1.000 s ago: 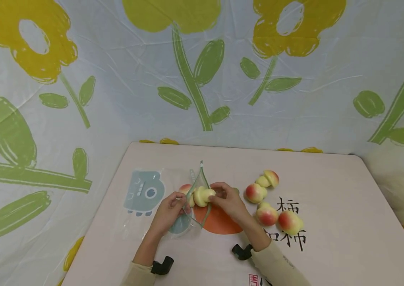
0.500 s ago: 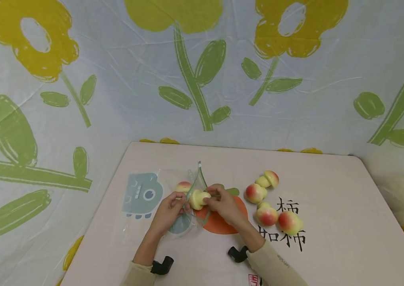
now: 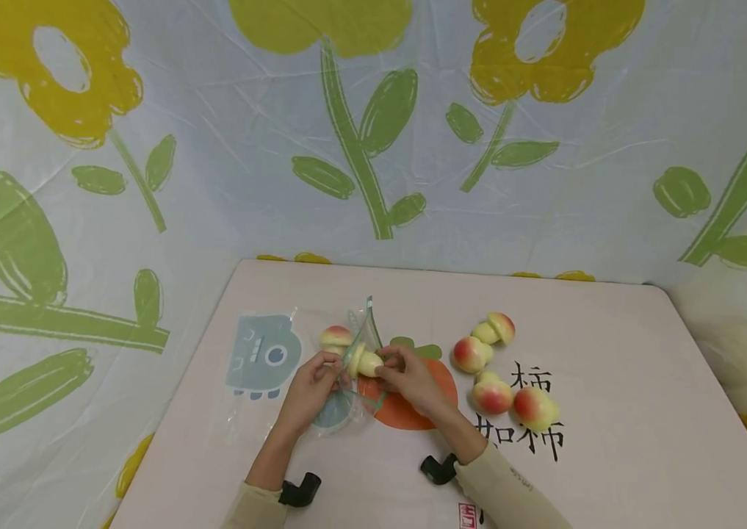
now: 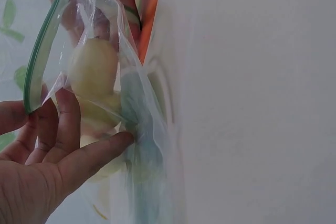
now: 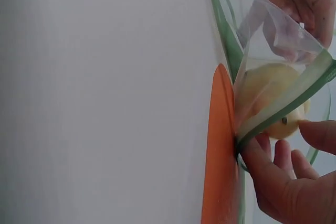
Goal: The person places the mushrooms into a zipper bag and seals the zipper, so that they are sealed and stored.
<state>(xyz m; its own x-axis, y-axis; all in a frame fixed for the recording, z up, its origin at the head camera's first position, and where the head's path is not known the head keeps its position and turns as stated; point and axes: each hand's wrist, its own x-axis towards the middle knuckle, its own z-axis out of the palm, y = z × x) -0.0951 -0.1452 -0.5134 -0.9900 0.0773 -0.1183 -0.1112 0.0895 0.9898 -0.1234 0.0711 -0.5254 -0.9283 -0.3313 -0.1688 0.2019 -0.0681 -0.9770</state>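
Observation:
A clear zip bag (image 3: 264, 356) with a green zip edge and a blue cartoon print lies on the table, its mouth spread towards the right. With finger and thumb, my left hand (image 3: 310, 387) holds the mouth's near left side; the zip strip (image 4: 38, 66) stands up above those fingers. My right hand (image 3: 414, 380) pinches the pale stem of a toy mushroom (image 3: 366, 363), its cap end inside the bag's mouth. Through the film the same mushroom (image 4: 94, 69) shows between both hands. Deeper in the bag lies another mushroom (image 3: 336, 338) with a red-tinged cap.
Several more toy mushrooms (image 3: 492, 393) with red and yellow caps lie to the right of my right hand. The pale table mat (image 3: 637, 397) carries an orange persimmon print (image 3: 435, 382) and black characters. A flower-patterned cloth (image 3: 247, 184) hangs behind the table.
My right hand has moved slightly left, carrying the mushroom further into the bag's mouth. The mushroom inside shows more clearly now. My left hand has stayed almost still.

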